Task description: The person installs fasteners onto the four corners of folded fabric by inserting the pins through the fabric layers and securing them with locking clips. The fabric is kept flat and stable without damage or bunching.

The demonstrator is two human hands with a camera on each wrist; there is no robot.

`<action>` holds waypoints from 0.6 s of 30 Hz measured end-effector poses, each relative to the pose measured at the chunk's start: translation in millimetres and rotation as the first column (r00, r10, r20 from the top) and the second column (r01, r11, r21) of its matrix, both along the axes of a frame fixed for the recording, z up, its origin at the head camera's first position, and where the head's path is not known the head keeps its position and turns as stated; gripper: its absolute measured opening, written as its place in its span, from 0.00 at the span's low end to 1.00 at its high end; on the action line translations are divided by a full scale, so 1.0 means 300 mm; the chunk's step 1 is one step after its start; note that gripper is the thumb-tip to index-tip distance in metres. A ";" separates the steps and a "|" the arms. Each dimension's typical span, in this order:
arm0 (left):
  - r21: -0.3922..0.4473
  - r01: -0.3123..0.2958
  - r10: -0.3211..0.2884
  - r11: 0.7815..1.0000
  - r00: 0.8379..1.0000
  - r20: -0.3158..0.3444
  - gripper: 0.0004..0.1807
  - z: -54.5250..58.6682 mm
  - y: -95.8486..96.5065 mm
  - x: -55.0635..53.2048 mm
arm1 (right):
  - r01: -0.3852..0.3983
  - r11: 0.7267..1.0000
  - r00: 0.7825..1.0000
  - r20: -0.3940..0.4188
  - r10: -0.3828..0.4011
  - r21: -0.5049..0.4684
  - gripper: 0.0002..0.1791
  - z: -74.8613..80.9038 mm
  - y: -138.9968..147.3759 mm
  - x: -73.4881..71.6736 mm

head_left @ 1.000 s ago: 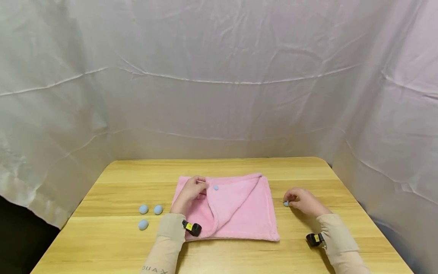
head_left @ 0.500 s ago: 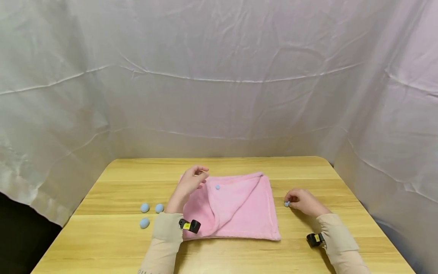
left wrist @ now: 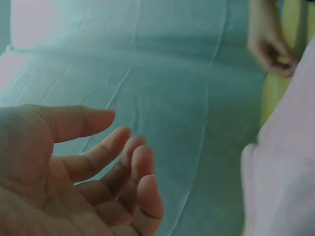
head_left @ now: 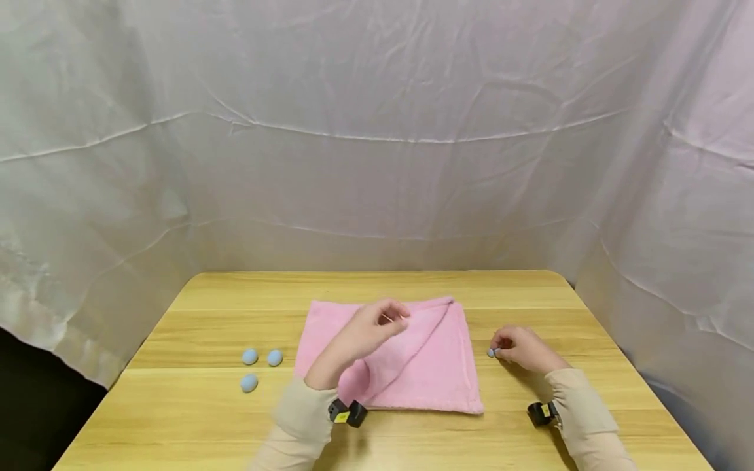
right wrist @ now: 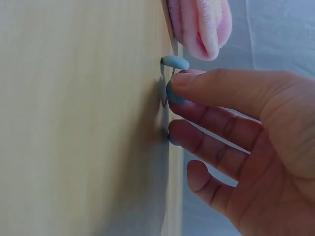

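In the centre of the head view, just below the middle, the left hand (head_left: 365,333) hangs above the pink cloth (head_left: 436,376), its fingers loosely curved and the thumb set well apart from them. It has hold of nothing; in the left wrist view the fingertips point into bare air, with the cloth apart from them at the right edge.

The pink cloth lies folded on the wooden table (head_left: 177,425), in the lower middle of the frame, with one part turned over along a slanting edge that runs up to its upper right corner.

At the lower right of the head view, the right hand (head_left: 527,348) is low at the table, pinching a small blue piece (right wrist: 175,94) between thumb and forefinger, the other fingers bent and spread below. Just above that pinch, in the right wrist view, sits a pale blue disc (right wrist: 175,62) with a thin wire (right wrist: 173,72) beneath it (whether wire and piece are joined, I cannot tell). More blue shows by a lower fingertip, mostly hidden.

At the lower left of the head view, three blue balls (head_left: 250,356) rest near one another, left of the cloth.
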State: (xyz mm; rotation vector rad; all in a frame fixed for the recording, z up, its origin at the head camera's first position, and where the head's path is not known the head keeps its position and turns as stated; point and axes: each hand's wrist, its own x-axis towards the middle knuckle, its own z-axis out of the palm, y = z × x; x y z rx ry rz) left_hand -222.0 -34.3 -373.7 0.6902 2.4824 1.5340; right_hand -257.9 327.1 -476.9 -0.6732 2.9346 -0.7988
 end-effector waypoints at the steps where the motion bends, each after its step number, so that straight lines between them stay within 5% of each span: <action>1: -0.035 0.037 -0.037 0.999 0.999 -0.013 0.11 -0.008 0.019 0.007 | 0.005 1.000 1.000 0.003 -0.005 -0.002 0.05 0.002 0.000 0.000; 5: -0.164 0.157 -0.160 0.974 0.987 -0.006 0.09 -0.061 0.098 0.024 | 0.021 1.000 1.000 0.022 -0.021 -0.014 0.04 0.010 0.001 0.001; 9: -0.302 0.225 -0.230 0.927 0.973 0.020 0.09 -0.127 0.164 0.039 | 0.029 0.999 0.999 0.032 -0.028 -0.029 0.03 0.017 0.001 0.002; 18: -0.524 0.227 -0.295 0.821 0.954 -0.048 0.14 -0.230 0.242 0.082 | 0.043 0.999 0.999 0.003 -0.043 -0.034 0.02 0.039 0.003 0.009</action>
